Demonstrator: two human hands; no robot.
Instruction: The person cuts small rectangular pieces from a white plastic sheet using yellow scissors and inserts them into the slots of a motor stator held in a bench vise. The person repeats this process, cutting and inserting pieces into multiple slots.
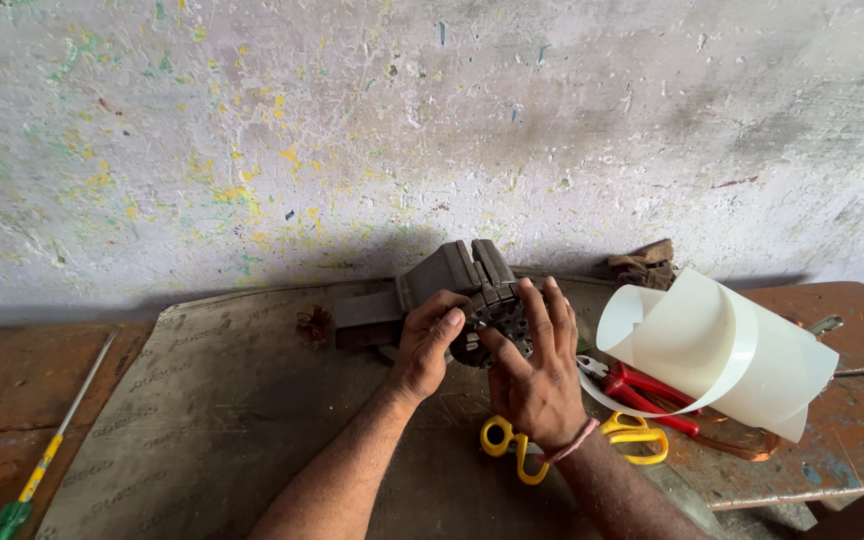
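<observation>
At frame centre, left hand and right hand grip a slotted metal core on the desk; white sheet roll uncut, yellow scissors idle.

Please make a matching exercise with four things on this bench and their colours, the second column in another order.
Things:
1. scissors
2. pliers
3. curled sheet
4. screwdriver

Colours:
A. white
B. yellow and green handle
C. yellow handles
D. red handles

Pairs: 1-C, 2-D, 3-A, 4-B
</observation>
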